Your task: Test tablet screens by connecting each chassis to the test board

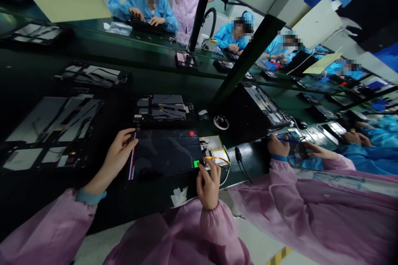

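Observation:
A flat, dark display panel lies on the bench before me, with a small red square and a green square along its right side. A red, white and blue strip runs down its left edge. My left hand grips that left edge between thumb and fingers. At the lower right corner, by the green square, my right hand has its curled fingers on the panel's edge. A circuit board with an orange cable sits just beyond those fingers, partly covered by the panel.
Stacked panels stand at left; another panel lies behind mine. A black box and a white ring are to the right. A dark post rises mid-bench. A co-worker's hands work at right; others sit opposite.

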The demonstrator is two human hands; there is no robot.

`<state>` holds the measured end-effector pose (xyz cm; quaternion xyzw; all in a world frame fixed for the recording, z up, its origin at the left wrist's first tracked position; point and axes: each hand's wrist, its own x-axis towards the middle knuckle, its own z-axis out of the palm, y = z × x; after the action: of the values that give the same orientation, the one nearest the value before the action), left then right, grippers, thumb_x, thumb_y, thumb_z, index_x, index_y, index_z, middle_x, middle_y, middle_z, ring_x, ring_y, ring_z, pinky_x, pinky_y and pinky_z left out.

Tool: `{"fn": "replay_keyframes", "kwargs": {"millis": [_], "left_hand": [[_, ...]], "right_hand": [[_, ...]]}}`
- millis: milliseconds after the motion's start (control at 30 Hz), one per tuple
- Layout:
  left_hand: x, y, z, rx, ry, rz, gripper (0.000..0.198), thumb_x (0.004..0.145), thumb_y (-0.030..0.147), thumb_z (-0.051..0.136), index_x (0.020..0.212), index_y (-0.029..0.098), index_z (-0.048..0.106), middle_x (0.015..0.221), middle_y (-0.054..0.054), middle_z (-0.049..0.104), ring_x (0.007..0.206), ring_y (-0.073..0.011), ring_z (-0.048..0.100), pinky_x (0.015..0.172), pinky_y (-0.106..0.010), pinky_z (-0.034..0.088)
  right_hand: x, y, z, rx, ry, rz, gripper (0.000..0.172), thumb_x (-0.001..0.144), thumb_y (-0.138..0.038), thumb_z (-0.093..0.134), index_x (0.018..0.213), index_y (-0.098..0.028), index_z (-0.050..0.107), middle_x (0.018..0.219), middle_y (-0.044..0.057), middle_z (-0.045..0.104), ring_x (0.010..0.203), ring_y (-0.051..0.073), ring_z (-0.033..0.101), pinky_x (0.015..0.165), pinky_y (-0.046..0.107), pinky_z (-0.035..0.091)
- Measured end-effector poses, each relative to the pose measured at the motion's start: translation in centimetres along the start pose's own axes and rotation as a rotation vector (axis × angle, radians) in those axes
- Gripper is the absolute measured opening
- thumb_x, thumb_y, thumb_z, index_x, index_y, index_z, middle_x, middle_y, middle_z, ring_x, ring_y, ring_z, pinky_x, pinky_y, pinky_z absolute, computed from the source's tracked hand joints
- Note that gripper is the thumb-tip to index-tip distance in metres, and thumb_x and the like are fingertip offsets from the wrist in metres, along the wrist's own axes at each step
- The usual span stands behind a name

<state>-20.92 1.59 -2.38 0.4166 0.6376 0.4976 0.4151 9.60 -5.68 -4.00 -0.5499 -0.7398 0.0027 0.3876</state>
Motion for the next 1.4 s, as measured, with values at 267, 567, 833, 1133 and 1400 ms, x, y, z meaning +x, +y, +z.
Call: {"fn": "replay_keyframes", "kwargs": {"millis": [267, 567, 833, 1133, 1400], "left_hand": [[-0.1, 0.3, 0.0, 0.027, 0.009, 0.017, 0.044, 0.075, 0.043, 0.061, 0.113, 0.022, 0.055, 0.106, -0.007, 0.065, 0.102, -0.0258, 0.062, 0.092, -0.042, 0.049], [0.2, -0.3, 0.1, -0.055, -0.017, 0.011, 0.046, 0.077, 0.042, 0.06, 0.117, 0.021, 0.053, 0.11, -0.007, 0.063, 0.106, -0.025, 0.061, 0.098, -0.045, 0.045], [0.2, -0.2, -0.1, -0.023, -0.027, 0.04, 0.045, 0.078, 0.042, 0.058, 0.118, 0.021, 0.053, 0.109, -0.007, 0.062, 0.104, -0.024, 0.06, 0.097, -0.043, 0.045], [0.0, 0.6, -0.1, 0.015, -0.012, 0.016, 0.044, 0.076, 0.039, 0.057, 0.116, 0.021, 0.053, 0.106, -0.006, 0.063, 0.101, -0.024, 0.061, 0.094, -0.042, 0.047], [-0.1, 0.9, -0.1, 0.023, -0.008, 0.008, 0.043, 0.077, 0.039, 0.057, 0.116, 0.022, 0.052, 0.108, -0.006, 0.064, 0.103, -0.024, 0.061, 0.096, -0.042, 0.046]], "right_hand": [[0.2, -1.2, -0.9, 0.038, 0.026, 0.001, 0.035, 0.088, -0.01, 0.046, 0.118, -0.022, 0.06, 0.119, 0.011, 0.056, 0.114, 0.026, 0.05, 0.094, 0.049, 0.045], [0.4, -3.9, -0.2, 0.121, -0.178, -0.13, 0.03, 0.087, -0.015, 0.049, 0.113, -0.02, 0.062, 0.122, 0.011, 0.054, 0.117, 0.027, 0.047, 0.095, 0.048, 0.045], [4.7, -5.1, 2.5, -0.062, -0.238, -0.099, 0.046, 0.089, -0.024, 0.052, 0.136, -0.022, 0.049, 0.144, 0.014, 0.039, 0.135, 0.035, 0.03, 0.104, 0.06, 0.035], [3.1, -4.3, 0.3, 0.063, -0.208, -0.131, 0.034, 0.089, -0.021, 0.049, 0.122, -0.024, 0.059, 0.136, 0.01, 0.045, 0.132, 0.031, 0.035, 0.103, 0.057, 0.039], [4.7, -4.9, 1.1, -0.015, -0.296, -0.162, 0.043, 0.089, -0.027, 0.054, 0.132, -0.023, 0.053, 0.144, 0.012, 0.04, 0.136, 0.034, 0.029, 0.106, 0.059, 0.035]]}}
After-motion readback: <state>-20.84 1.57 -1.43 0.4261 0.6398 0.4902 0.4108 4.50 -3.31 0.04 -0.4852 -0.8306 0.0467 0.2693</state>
